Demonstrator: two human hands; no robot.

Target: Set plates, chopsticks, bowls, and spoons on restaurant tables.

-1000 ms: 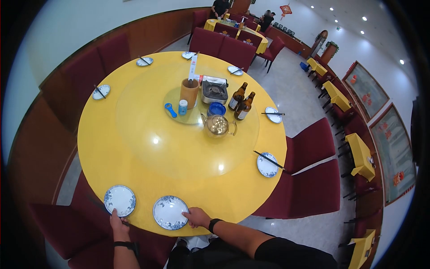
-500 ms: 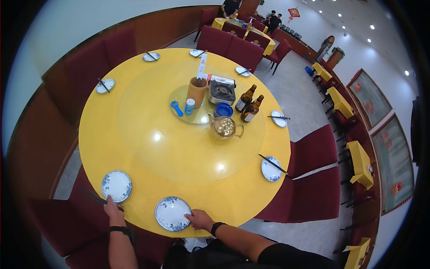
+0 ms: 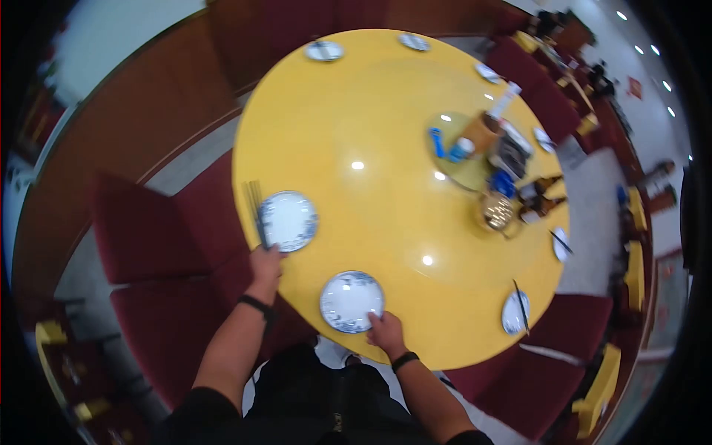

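Note:
My left hand (image 3: 265, 265) is closed around several dark chopsticks (image 3: 255, 213), which point away from me along the left side of a plate (image 3: 289, 221). That plate is white with blue flowers, and my fingertips are right at its near rim. My right hand (image 3: 386, 335) pinches the right rim of a second blue-and-white plate (image 3: 350, 298), thumb on top. This plate lies flat near the front edge of the round table (image 3: 356, 222), which has a yellow cloth.
A glass turntable holds a bamboo holder (image 3: 482, 133), a portable stove (image 3: 512, 152), a golden teapot (image 3: 497, 211), a blue bowl (image 3: 502, 184) and brown bottles (image 3: 540, 208). More plates with chopsticks ring the table. Dark red chairs (image 3: 167, 334) stand close on the left and right.
The view has swung left, so the table's contents appear farther right. The chopsticks in my left hand have turned from pointing left to pointing forward beside the plate. My right hand stays on its plate.

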